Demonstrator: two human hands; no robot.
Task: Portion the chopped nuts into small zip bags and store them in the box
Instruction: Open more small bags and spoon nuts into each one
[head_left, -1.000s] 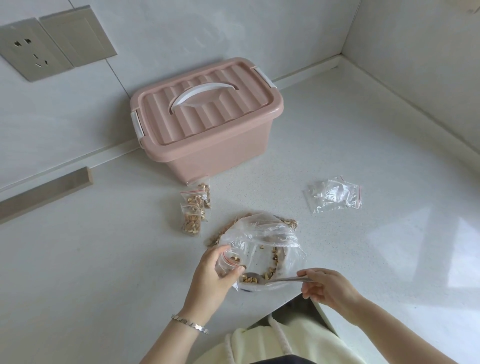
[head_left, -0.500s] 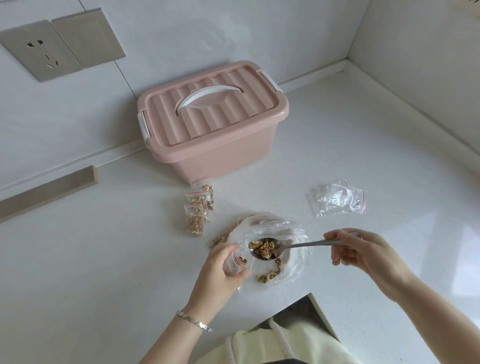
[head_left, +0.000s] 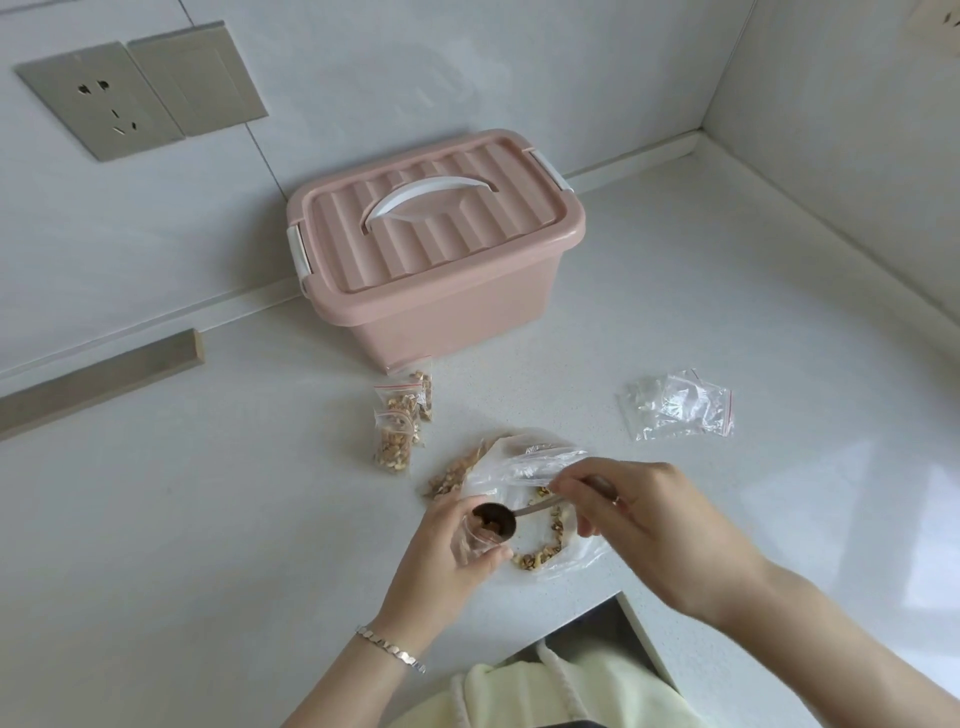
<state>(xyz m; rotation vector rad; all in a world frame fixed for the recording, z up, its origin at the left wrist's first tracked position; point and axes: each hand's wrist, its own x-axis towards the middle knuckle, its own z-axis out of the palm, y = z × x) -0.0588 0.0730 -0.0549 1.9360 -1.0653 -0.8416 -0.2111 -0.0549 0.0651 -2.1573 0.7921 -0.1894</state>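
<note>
My left hand (head_left: 447, 558) grips a small clear zip bag (head_left: 470, 543) with its mouth held wide. My right hand (head_left: 654, 525) pinches the handle of a metal spoon (head_left: 498, 518), whose bowl of chopped nuts sits tipped at the bag's mouth. Under both hands lies a large clear plastic bag (head_left: 540, 462) with loose chopped nuts (head_left: 543, 556) on it. Three filled small zip bags (head_left: 400, 415) lie by the front of the pink lidded box (head_left: 441, 260), which stands closed against the wall.
A pile of empty small zip bags (head_left: 678, 405) lies to the right on the white counter (head_left: 208, 493). The counter's front edge has a notch (head_left: 618, 597) near my body. Wall sockets (head_left: 104, 109) sit at the upper left; a second wall closes the right side.
My right hand swung the loaded spoon left from above the big bag to the mouth of the small bag. My left hand kept its hold on the small bag.
</note>
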